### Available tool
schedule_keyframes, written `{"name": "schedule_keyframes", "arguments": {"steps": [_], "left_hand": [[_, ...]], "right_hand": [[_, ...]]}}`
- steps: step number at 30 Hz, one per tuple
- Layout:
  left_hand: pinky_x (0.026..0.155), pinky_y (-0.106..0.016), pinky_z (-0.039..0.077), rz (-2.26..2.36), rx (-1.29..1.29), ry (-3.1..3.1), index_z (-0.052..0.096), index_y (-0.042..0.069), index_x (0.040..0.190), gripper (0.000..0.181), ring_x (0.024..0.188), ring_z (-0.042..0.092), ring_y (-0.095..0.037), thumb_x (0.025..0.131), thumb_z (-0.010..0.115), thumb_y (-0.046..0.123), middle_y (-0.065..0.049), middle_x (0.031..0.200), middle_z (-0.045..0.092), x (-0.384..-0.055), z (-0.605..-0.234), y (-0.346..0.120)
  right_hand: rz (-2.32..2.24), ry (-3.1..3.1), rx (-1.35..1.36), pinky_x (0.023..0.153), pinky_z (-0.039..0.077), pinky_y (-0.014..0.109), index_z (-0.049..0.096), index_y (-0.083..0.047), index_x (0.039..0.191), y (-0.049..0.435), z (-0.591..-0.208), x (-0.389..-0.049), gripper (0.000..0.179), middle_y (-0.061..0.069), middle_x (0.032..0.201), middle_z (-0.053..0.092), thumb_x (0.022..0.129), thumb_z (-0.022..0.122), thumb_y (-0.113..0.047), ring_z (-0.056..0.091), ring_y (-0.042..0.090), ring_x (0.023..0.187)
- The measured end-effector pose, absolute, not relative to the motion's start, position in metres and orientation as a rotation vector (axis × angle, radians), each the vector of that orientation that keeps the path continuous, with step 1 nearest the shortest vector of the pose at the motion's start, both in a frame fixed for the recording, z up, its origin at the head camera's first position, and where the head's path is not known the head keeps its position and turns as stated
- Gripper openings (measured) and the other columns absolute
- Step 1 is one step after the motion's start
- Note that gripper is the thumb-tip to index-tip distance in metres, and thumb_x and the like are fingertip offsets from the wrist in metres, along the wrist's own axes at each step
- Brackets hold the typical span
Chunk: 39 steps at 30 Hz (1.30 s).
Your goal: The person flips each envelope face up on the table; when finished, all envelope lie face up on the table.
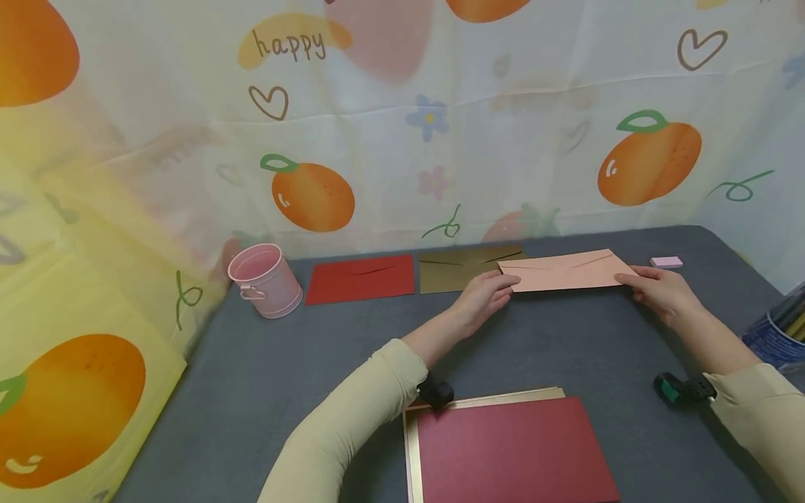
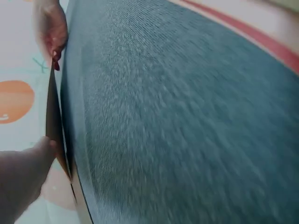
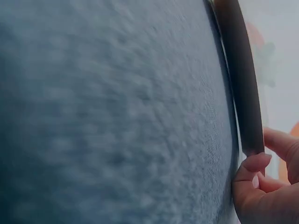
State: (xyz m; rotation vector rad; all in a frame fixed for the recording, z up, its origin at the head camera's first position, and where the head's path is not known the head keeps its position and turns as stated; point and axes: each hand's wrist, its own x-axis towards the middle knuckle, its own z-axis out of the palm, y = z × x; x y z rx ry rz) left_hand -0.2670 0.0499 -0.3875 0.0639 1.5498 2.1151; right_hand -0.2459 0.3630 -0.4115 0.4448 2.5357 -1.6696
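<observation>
A peach envelope (image 1: 566,271) is held between both hands near the back of the table, its left end overlapping an olive-brown envelope (image 1: 449,274) in the head view. My right hand (image 1: 663,292) pinches the right end between thumb and fingers; the right wrist view shows the thumb (image 3: 257,162) against the envelope's shaded face. At the left end, my left hand (image 1: 481,302) grips the edge with its fingertips. A red envelope (image 1: 361,279) lies flat further left, beside the olive-brown one.
A pink bucket (image 1: 267,283) stands at the back left. Behind the right hand lies a small pink block (image 1: 666,263). A dark red sheet (image 1: 512,450) tops a stack near the front. At the right edge is a blue container (image 1: 770,342) with pens.
</observation>
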Motion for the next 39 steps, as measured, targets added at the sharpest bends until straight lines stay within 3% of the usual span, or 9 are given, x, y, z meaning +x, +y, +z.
{"name": "schedule_keyframes", "arguments": {"steps": [5,11,16,22,24,27,31,34,39], "left_hand": [[0.113,-0.037,0.029,2.107,0.123,1.527,0.019,-0.004,0.152,0.076,0.14,0.033,-0.03,0.092,0.061,0.014,-0.017,0.155,0.027,-0.272,-0.393,0.071],[0.113,-0.04,0.029,2.045,0.211,1.543,0.022,-0.001,0.152,0.071,0.141,0.029,-0.034,0.093,0.053,0.023,-0.021,0.154,0.027,-0.275,-0.397,0.092],[0.113,-0.04,0.03,1.998,0.227,1.552,0.023,0.001,0.153,0.07,0.143,0.026,-0.034,0.093,0.05,0.026,-0.023,0.156,0.021,-0.273,-0.4,0.106],[0.116,-0.039,0.023,1.946,0.196,1.569,0.019,0.003,0.154,0.075,0.145,0.02,-0.03,0.089,0.052,0.023,-0.017,0.159,0.015,-0.273,-0.402,0.121],[0.117,-0.039,0.02,1.925,0.213,1.579,0.021,0.004,0.154,0.074,0.147,0.016,-0.028,0.089,0.051,0.024,-0.012,0.16,0.012,-0.274,-0.402,0.124],[0.117,-0.039,0.016,1.923,0.238,1.58,0.032,0.003,0.149,0.064,0.148,0.01,-0.027,0.092,0.05,0.025,-0.007,0.161,0.009,-0.277,-0.402,0.128],[0.118,-0.039,0.014,1.923,0.266,1.578,0.027,0.003,0.151,0.065,0.148,0.009,-0.027,0.094,0.05,0.024,-0.004,0.162,0.006,-0.279,-0.404,0.13],[0.118,-0.038,0.014,1.918,0.296,1.58,0.018,0.005,0.154,0.071,0.148,0.008,-0.025,0.094,0.05,0.023,-0.004,0.162,0.004,-0.278,-0.405,0.131],[0.118,-0.04,0.013,1.879,0.382,1.654,0.042,-0.004,0.139,0.053,0.149,0.005,-0.022,0.094,0.048,0.023,-0.006,0.162,0.001,-0.277,-0.404,0.131]], "right_hand": [[-1.65,2.578,0.584,0.06,0.043,0.02,0.029,0.011,0.147,0.373,-0.413,-0.251,0.075,-0.01,0.081,0.047,0.095,0.061,-0.034,0.047,0.006,0.064],[-1.589,2.644,0.693,0.056,0.042,0.023,0.032,0.012,0.145,0.382,-0.414,-0.253,0.077,-0.009,0.073,0.047,0.093,0.064,-0.034,0.047,0.006,0.061],[-1.486,2.722,0.69,0.055,0.038,0.03,0.042,0.012,0.131,0.384,-0.416,-0.253,0.067,0.0,0.072,0.045,0.09,0.066,-0.036,0.045,0.013,0.063],[-1.506,2.766,0.755,0.059,0.039,0.027,0.034,0.014,0.129,0.381,-0.416,-0.253,0.069,0.015,0.094,0.045,0.086,0.071,-0.027,0.046,0.016,0.071],[-1.495,2.783,0.784,0.062,0.04,0.028,0.031,0.015,0.132,0.379,-0.416,-0.254,0.074,0.021,0.102,0.047,0.086,0.07,-0.027,0.049,0.022,0.079],[-1.463,2.796,0.835,0.079,0.046,0.039,0.025,0.017,0.14,0.377,-0.415,-0.255,0.083,0.034,0.12,0.044,0.087,0.069,-0.029,0.048,0.037,0.1],[-1.441,2.777,0.898,0.103,0.033,0.056,0.016,0.015,0.146,0.376,-0.413,-0.256,0.089,0.04,0.142,0.028,0.088,0.066,-0.032,0.034,0.048,0.125],[-1.418,2.782,0.9,0.109,0.028,0.056,0.013,0.014,0.148,0.376,-0.411,-0.258,0.091,0.04,0.146,0.023,0.089,0.065,-0.032,0.03,0.049,0.132],[-1.333,2.817,0.83,0.109,0.026,0.058,0.008,0.016,0.147,0.378,-0.408,-0.262,0.093,0.041,0.148,0.018,0.091,0.063,-0.033,0.027,0.052,0.133]]}}
